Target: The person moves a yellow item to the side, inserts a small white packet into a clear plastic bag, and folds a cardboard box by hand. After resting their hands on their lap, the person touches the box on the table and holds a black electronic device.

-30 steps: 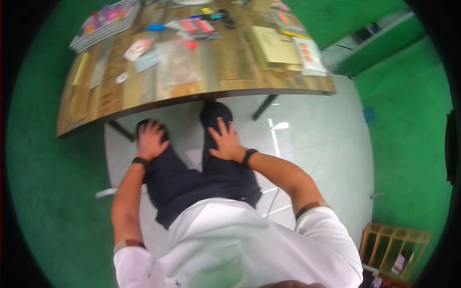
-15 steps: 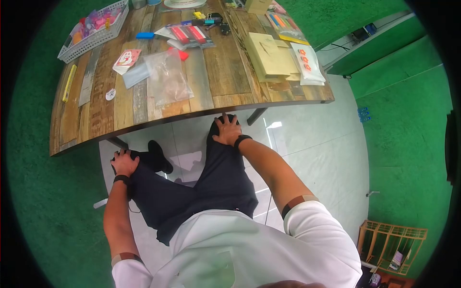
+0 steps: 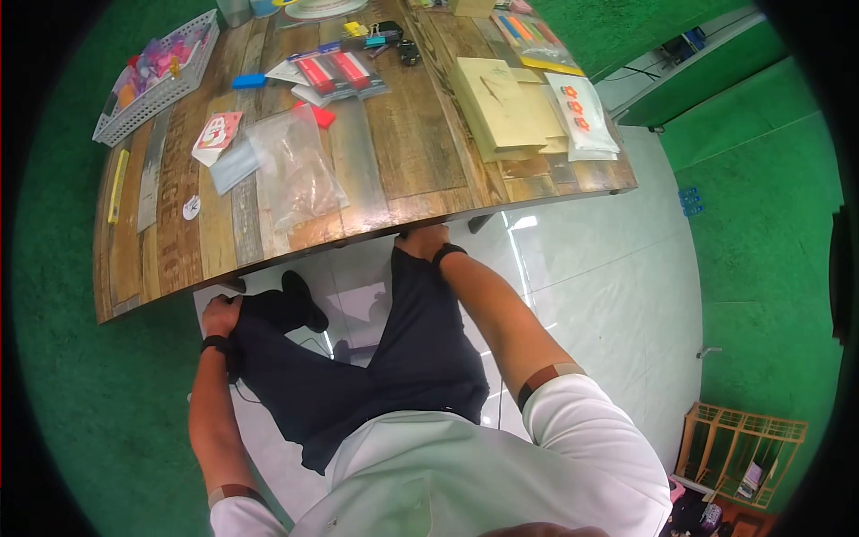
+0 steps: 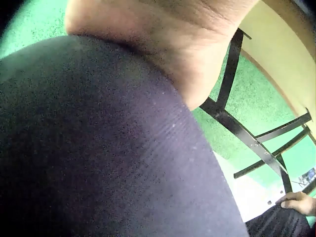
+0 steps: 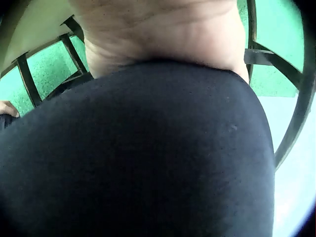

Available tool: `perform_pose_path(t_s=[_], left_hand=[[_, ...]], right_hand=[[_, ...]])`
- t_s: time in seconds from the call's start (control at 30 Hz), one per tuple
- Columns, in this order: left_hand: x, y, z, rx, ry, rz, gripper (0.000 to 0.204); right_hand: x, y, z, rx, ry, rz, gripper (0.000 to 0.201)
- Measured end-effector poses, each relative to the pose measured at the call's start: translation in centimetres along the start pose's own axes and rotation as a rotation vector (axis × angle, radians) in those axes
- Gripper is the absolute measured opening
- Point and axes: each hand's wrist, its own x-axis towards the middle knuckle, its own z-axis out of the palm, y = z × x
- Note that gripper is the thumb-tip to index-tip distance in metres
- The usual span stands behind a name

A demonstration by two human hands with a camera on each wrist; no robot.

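Note:
My left hand [image 3: 221,315] rests on the left knee of the dark trousers [image 3: 313,362], its fingers draped over the kneecap. On the right knee lies my right hand [image 3: 424,240], close under the front edge of the wooden table [image 3: 376,192], with its fingertips hidden there. Both wrist views show the heel of a palm [image 4: 168,39] pressed on dark cloth. Neither hand holds a thing. Nearest on the tabletop are a clear plastic bag [image 3: 300,174], a grey-blue card [image 3: 235,168] and a round white sticker [image 3: 191,208].
A white basket [image 3: 148,112] of colourful pieces stands at the table's far left. Red-and-white packets [image 3: 344,73] and a blue block [image 3: 250,80] lie mid-table. At right are a pale yellow paper bag [image 3: 497,103] and a white pack with orange flowers [image 3: 582,116]. Dark table legs [image 4: 247,138] stand beneath.
The knees have spread apart and the hands have moved with them. The right hand has slid forward to the table edge. The fingers, spread earlier, now bend over the knees.

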Motion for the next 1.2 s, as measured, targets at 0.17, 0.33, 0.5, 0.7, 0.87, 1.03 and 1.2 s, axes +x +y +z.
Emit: perform_pose_path(t_s=[0.17,0.33,0.5,0.7,0.87,1.03,1.2], left_hand=[[-1.2,1.2,0.1,0.061,0.002,-0.068,0.057],[-3.0,3.2,2.1,0.158,0.131,-0.017,0.059],[-1.5,4.3,3.0,0.132,0.1,0.0,0.059],[-1.2,6.1,2.1,0.102,0.067,-0.002,0.055],[-0.6,6.1,2.9,0.094,0.113,0.001,0.056],[-0.6,5.9,2.4,0.056,0.09,-0.015,0.057],[-0.4,5.5,2.8,0.019,0.112,-0.017,0.055]], right_hand=[[-0.9,0.1,0.4,0.022,0.169,-0.021,0.055],[-1.3,0.2,0.5,-0.027,0.13,0.001,0.055],[-0.5,2.4,1.6,-0.047,0.298,-0.143,0.052],[0.3,1.1,-1.5,-0.124,-0.077,-0.106,0.062],[1.3,0.8,-1.5,-0.055,-0.17,-0.102,0.066],[2.7,2.7,2.7,0.019,0.133,-0.257,0.052],[3.5,3.1,4.0,0.013,0.197,-0.255,0.046]])
